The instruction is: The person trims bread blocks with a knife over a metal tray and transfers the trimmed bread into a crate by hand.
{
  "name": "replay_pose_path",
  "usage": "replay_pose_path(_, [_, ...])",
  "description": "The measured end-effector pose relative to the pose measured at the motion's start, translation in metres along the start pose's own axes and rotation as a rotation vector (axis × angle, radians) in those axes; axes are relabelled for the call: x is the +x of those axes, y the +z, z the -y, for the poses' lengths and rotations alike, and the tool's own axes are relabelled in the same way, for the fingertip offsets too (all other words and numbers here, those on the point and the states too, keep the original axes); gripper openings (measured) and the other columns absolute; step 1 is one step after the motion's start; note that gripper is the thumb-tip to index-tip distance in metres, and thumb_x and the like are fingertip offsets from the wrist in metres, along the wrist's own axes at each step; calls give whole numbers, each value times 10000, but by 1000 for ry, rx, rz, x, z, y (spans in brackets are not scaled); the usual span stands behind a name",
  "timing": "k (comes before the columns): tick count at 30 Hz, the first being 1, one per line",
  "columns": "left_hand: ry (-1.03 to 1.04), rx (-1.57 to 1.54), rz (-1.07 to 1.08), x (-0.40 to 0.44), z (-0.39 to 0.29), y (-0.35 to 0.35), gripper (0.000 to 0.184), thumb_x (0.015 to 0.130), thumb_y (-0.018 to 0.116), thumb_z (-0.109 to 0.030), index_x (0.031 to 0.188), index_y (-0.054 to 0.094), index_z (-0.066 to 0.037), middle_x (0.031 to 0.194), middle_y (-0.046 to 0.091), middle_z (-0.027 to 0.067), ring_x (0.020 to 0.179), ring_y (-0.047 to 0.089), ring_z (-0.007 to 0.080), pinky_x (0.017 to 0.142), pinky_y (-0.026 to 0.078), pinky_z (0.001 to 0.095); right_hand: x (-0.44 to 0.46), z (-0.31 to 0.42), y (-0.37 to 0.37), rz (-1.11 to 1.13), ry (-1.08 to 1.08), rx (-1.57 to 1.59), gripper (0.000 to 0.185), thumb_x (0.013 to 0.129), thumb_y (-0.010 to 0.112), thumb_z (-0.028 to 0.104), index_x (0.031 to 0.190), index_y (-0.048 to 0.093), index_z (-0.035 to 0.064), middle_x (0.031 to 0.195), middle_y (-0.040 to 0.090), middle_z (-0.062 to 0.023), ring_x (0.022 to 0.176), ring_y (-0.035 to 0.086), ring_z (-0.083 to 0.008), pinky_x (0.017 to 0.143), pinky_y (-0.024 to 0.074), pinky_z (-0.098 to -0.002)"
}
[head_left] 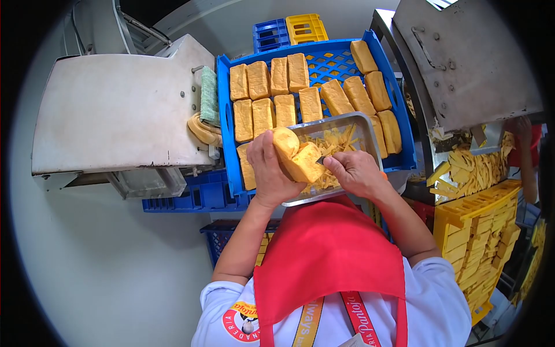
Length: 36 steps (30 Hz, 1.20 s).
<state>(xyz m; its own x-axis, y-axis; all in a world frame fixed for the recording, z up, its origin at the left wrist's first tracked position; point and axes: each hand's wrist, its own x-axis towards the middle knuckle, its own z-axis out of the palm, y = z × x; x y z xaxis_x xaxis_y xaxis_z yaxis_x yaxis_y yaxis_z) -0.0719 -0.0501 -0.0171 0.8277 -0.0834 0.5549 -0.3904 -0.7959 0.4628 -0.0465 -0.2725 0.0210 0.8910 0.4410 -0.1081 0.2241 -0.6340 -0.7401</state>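
Bread fills the curled left hand; right hand clenches a knife.

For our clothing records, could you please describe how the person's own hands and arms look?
The left hand and right hand are bare, without gloves. Both forearms emerge uncovered from short white fabric sleeves, and no watch or bracelet shows.

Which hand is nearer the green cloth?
Left. The left hand, holding bread, is below and right of the green cloth in the picture; the right hand is farther right, past that bread.
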Motion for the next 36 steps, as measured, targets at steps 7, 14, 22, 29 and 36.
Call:
replay_pose_path(7, [86, 37, -42, 3, -2, 2, 1185, 552, 872, -362, 1466, 220, 15, 1290, 412, 210, 1196, 412, 397, 1031, 284, 526, 3, -8, 9, 75, 44, 23, 603, 947, 496, 565, 713, 667, 36, 595, 598, -180, 587, 595, -378, 580, 455, -489])
replay_pose_path(14, [-13, 18, 5, 2, -2, 0, 1159, 581, 851, -366, 1464, 208, 24, 1311, 407, 222, 1226, 403, 399, 1044, 295, 521, 4, -23, 5, 185, 442, 747, 506, 919, 574, 505, 658, 585, 71, 567, 459, 29, 528, 425, -76, 486, 353, -285])
replay_pose_path(22, [-1234, -1727, 262, 13, 16, -1, 646, 827, 617, -411, 1354, 437, -83, 1207, 574, 124, 1061, 599, 301, 935, 504, 477, 12, -33, 8, 40, 61, 353, 463, 988, 505, 405, 759, 562, 7, 612, 486, -33, 598, 517, -187, 573, 411, -366])
replay_pose_path(29, [-1524, -1905, 431, 15, 11, 5, 611, 877, 489, -574, 1257, 567, -102, 1186, 638, 131, 1068, 632, 317, 963, 494, 488, 26, -3, 6, -102, -302, -101, 386, 952, 570, 347, 716, 543, 43, 685, 548, -156, 652, 585, -376, 583, 445, -455])
replay_pose_path(36, [-1585, -1669, 505, 16, 7, 9, 669, 844, 462, -645, 1277, 556, -143, 1162, 621, 121, 1049, 605, 306, 942, 471, 514, 40, 5, 4, -196, -501, -308, 328, 889, 643, 334, 691, 587, 79, 677, 595, -93, 618, 623, -301, 543, 478, -438])
